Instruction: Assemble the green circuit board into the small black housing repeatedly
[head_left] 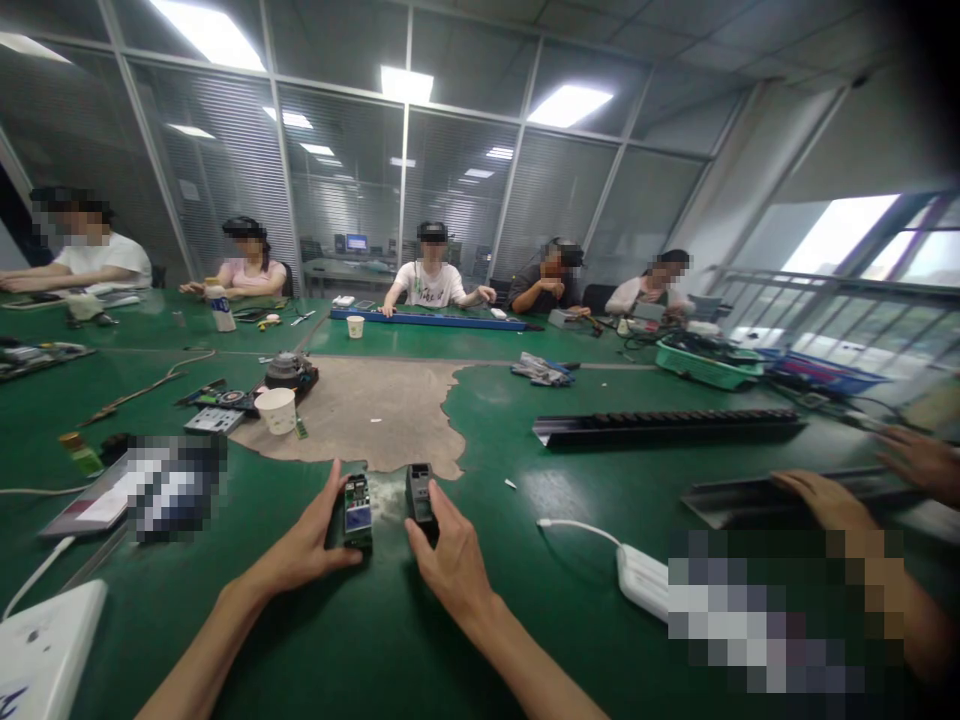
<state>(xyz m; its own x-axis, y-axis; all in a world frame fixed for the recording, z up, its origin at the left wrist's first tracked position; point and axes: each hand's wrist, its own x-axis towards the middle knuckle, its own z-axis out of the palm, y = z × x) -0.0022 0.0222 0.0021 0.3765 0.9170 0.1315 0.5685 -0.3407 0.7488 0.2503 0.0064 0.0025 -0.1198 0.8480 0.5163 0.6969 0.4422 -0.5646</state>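
Note:
My left hand (319, 535) grips a small electronic device (358, 515) by its edges, thumb at the lower end and fingers at the upper end. Its face shows a circuit board and a small bluish screen. My right hand (454, 545) is closed round a black plastic housing (420, 492) with openings at its top end. The two pieces are held apart, side by side, just over the green table. Part of the housing is hidden behind my right fingers.
A paper cup (277, 410) and dismantled parts (291, 375) lie on a worn patch (375, 400) of the green table (510, 580). A long black rail (667, 427) lies to the right. A co-worker's hand (825, 498) touches another rail. A white power bank (643, 578) with a cable is nearby.

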